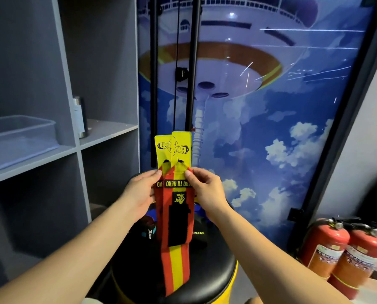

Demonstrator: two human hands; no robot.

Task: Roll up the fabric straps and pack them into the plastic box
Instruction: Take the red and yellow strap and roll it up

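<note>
Two red and yellow fabric straps [176, 255] hang side by side in front of me, each with a yellow printed tab [174, 148] sticking up and a black patch on the front one. My left hand [139, 194] pinches the left strap at its top edge. My right hand [207, 191] pinches the right strap near the "ZERO TO HERO" band. The straps' lower ends drape onto a round black stool [205, 281]. A clear plastic box [18, 137] stands on the grey shelf at the left, apart from both hands.
More dark straps or wraps [150, 232] lie on the stool behind the hanging ones. Grey shelving [108, 132] fills the left side. Black vertical rods [153, 84] stand behind the stool. Two red fire extinguishers [341, 251] sit on the floor at the right.
</note>
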